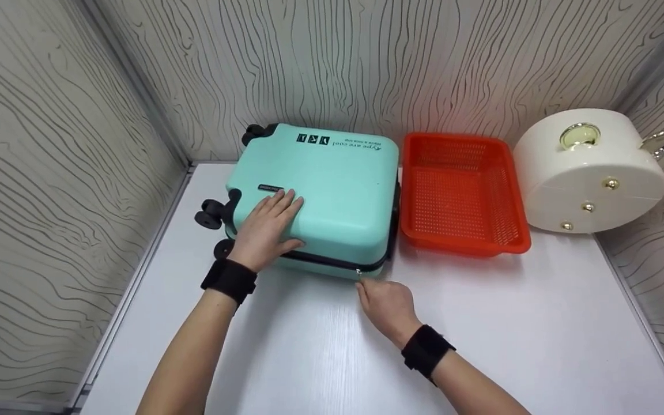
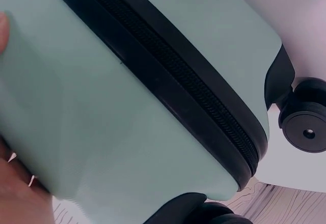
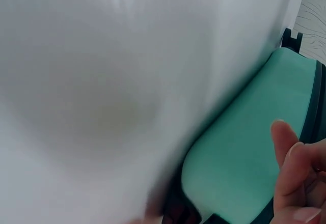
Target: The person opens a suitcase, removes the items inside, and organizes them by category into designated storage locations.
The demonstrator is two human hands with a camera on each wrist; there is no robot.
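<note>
A mint-green suitcase (image 1: 338, 190) lies flat on the white table, its black zipper band (image 2: 173, 66) running along the near side. My left hand (image 1: 266, 233) rests on its lid near the front left, fingers straight and slightly spread. Near the front right corner my right hand (image 1: 389, 305) pinches the small metal zipper pull (image 1: 359, 272). The zipper teeth look closed in the left wrist view. In the right wrist view, curled fingers (image 3: 298, 168) show beside the suitcase's side.
A red perforated basket (image 1: 461, 245) stands right of the suitcase, close beside it. Farther right is a round cream case (image 1: 591, 155) with gold knobs and handles. Black wheels (image 1: 211, 213) stick out at the suitcase's left. Wood-patterned panels (image 1: 332, 69) enclose the table (image 1: 482, 323).
</note>
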